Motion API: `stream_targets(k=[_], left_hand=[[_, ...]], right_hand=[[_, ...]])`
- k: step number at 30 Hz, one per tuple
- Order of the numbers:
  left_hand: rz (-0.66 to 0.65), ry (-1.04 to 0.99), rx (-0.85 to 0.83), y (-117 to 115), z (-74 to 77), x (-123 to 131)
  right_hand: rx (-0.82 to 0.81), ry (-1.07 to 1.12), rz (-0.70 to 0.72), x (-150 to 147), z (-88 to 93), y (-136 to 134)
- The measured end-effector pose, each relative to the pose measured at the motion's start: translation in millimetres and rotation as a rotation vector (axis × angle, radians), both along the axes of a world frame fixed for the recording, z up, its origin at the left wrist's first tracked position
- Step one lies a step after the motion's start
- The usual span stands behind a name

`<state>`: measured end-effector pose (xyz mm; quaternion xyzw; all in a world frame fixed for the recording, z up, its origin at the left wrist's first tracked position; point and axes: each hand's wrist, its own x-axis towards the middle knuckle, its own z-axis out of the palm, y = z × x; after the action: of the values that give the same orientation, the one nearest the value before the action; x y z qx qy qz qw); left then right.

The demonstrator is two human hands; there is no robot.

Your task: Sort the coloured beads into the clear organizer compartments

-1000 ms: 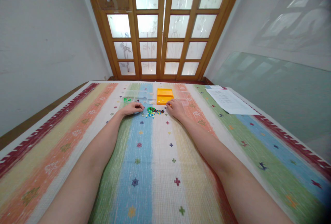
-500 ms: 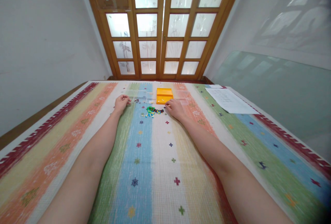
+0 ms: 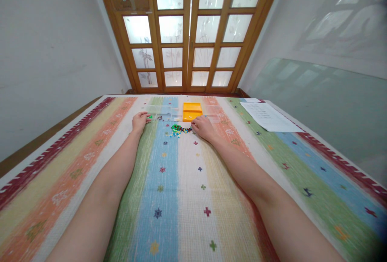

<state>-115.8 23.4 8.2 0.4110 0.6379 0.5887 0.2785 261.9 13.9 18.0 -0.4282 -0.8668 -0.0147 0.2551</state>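
At the left end of a clear plastic box (image 3: 165,109) is my left hand (image 3: 140,122), its fingers pressed together. Small green pieces (image 3: 150,117) show in the box just beyond these fingertips, and a few dark ones (image 3: 159,118) lie farther right. My right hand (image 3: 203,127) is closed, thumb and fingers together, at the right end of a pile of tiny coloured pieces (image 3: 177,130). The pile is green, blue, yellow and dark. Whatever either hand pinches is too small to make out. Behind my right hand sits an open yellow case (image 3: 192,109).
Another clear plastic tray or lid (image 3: 212,113) extends right of the yellow case. Printed paper sheets (image 3: 269,117) lie at the table's right side. A striped, patterned cloth (image 3: 190,197) covers the table. Glazed wooden doors (image 3: 189,44) stand beyond its far edge.
My left hand has shifted slightly left, and green pieces now show by its fingertips. My right hand has moved a little left, closer against the pile's dark end.
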Motion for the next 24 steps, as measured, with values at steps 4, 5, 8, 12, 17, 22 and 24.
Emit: stream_targets(k=[4, 5, 8, 12, 17, 22, 24], left_hand=[[-0.017, 0.032, -0.001, 0.8, -3.9, 0.8], [-0.027, 0.049, -0.004, 1.6, -5.4, 0.8], [-0.049, 0.120, -0.002, 3.9, -9.1, -0.2], [0.014, 0.220, 0.084, 4.3, -8.7, -2.7], [0.001, 0.290, 0.075, 3.2, -8.9, 0.5], [-0.071, 0.362, 0.090, -0.1, -11.0, 10.9], [-0.096, 0.389, 0.084, -2.4, -9.6, 14.5]], right_hand=[[0.005, -0.023, 0.058, -12.3, 5.1, -8.1], [0.003, -0.021, 0.085, -17.6, 7.1, -12.2], [-0.010, -0.015, 0.197, -37.2, 13.2, -28.7], [-0.016, -0.046, 0.425, -61.3, 14.9, -52.1], [-0.038, -0.160, 0.529, -74.6, 3.8, -65.1], [-0.070, -0.193, 0.516, -77.8, -8.0, -61.5], [-0.079, -0.191, 0.514, -79.1, -10.9, -59.1]])
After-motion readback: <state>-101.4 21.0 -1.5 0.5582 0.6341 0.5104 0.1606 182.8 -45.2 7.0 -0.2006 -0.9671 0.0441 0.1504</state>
